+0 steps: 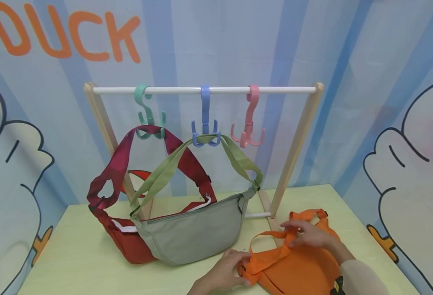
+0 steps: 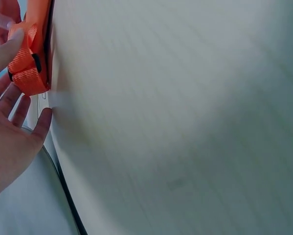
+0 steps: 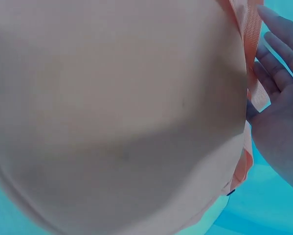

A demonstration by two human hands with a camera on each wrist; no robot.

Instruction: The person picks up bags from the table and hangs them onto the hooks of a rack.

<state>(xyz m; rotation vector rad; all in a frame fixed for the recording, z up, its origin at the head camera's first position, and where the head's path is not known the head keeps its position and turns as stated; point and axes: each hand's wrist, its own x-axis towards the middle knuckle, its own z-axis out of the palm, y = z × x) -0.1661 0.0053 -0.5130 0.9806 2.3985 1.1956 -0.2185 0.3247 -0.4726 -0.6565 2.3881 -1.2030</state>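
An orange waist bag [image 1: 304, 266] lies on the table at the front right, its strap loosely looped over its top. My left hand [image 1: 225, 268] pinches the bag's left end; in the left wrist view the thumb lies on the orange webbing [image 2: 24, 61] beside a black buckle, other fingers spread below. My right hand [image 1: 310, 235] holds the raised strap [image 1: 290, 237] between thumb and fingers. Those fingers look fairly straight behind the strap in the right wrist view, where the bag's body [image 3: 122, 98] hides part of the thumb.
A rack with a white rail [image 1: 172, 90] carries green [image 1: 148, 110], blue [image 1: 205, 106] and pink [image 1: 249, 114] hooks. A red bag [image 1: 131, 246] hangs by its strap from the green hook, a grey-green bag [image 1: 198, 233] from the blue one. A printed curtain [image 1: 216, 41] stands behind.
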